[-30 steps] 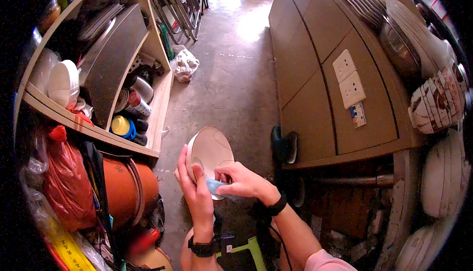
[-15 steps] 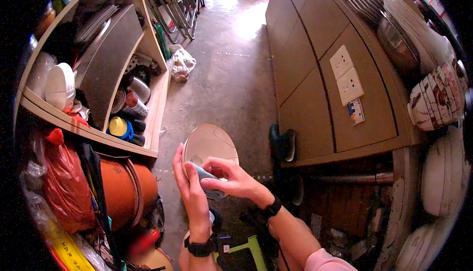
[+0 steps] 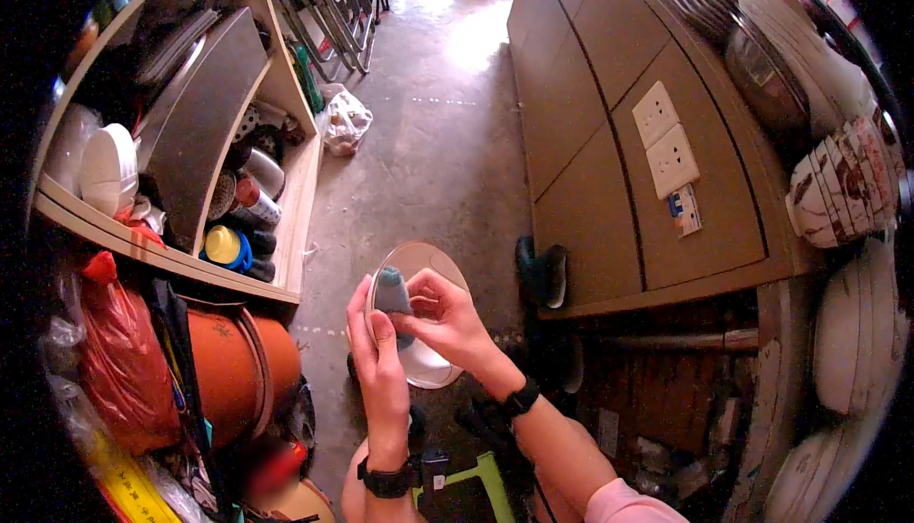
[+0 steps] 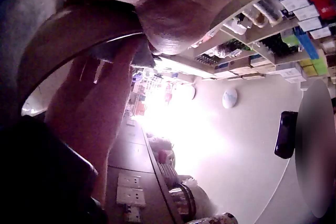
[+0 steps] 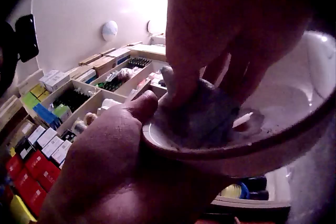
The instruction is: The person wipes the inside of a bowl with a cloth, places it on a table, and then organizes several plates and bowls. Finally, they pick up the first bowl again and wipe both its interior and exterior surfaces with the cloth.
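A pale bowl [image 3: 440, 266] is tilted in front of me, over the floor, its inside facing me in the head view. My left hand [image 3: 379, 366] grips it at the left, with the thumb over the rim and the other fingers along the outside. Inside, my right hand [image 3: 446, 325] pinches a blue-grey cloth [image 3: 391, 295] against the wall near the left rim. The right wrist view shows the cloth [image 5: 205, 116] bunched under the right fingers, and the bowl's darker rim [image 5: 252, 153]. From the left wrist, the bowl's outer side [image 4: 58, 50] shows.
A wooden shelf [image 3: 300, 228] with bowls and cups stands at the left, above an orange drum-like container [image 3: 224, 356]. On the right is a cabinet [image 3: 581, 209] with sockets, bowls and plates. A green stool [image 3: 486, 485] is below me, a plastic bag [image 3: 345, 123] ahead.
The right hand has carried the cloth from the bowl's lower part up along its left inner wall. The bowl's tilt has shifted a little; the left hand keeps its grip.
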A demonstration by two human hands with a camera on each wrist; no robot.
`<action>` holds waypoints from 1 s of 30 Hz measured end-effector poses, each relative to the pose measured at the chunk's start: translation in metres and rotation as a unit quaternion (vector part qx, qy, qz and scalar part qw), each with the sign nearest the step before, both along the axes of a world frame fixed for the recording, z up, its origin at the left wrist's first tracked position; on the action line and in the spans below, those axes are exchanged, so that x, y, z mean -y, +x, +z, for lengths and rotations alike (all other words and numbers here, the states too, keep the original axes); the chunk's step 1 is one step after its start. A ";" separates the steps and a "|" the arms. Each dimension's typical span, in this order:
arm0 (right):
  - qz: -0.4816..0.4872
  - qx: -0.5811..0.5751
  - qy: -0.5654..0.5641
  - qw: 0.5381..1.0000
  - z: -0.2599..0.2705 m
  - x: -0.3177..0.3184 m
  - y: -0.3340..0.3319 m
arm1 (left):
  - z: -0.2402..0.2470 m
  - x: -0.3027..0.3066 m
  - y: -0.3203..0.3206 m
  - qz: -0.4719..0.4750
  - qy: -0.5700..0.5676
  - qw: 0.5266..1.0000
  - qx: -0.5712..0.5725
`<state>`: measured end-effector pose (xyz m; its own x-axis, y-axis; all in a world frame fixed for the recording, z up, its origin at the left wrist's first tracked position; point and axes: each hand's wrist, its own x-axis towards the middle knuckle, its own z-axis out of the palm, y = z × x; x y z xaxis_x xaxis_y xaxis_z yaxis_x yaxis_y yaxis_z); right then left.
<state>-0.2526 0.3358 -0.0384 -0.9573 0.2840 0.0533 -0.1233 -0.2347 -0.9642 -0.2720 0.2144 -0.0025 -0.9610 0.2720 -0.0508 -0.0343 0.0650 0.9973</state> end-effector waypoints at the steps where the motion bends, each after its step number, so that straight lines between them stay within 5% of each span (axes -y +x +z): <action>1: 0.000 0.000 0.000 1.000 -0.001 -0.002 -0.001 | -0.001 0.000 0.000 0.000 0.000 1.000 0.000; 16: -0.186 0.149 0.175 0.955 -0.006 -0.022 0.000 | -0.003 0.005 0.004 -0.027 -0.057 0.998 -0.013; 23: -0.243 0.172 0.213 0.931 -0.007 -0.031 -0.001 | -0.002 0.009 0.002 -0.008 0.015 1.000 0.011; 27: -0.305 0.091 0.174 0.932 -0.007 -0.031 -0.003 | -0.001 0.008 -0.001 0.007 0.129 0.989 0.073; 30: -0.346 -0.057 0.322 0.880 0.006 -0.033 -0.002 | -0.002 0.010 -0.002 0.000 0.140 0.986 0.084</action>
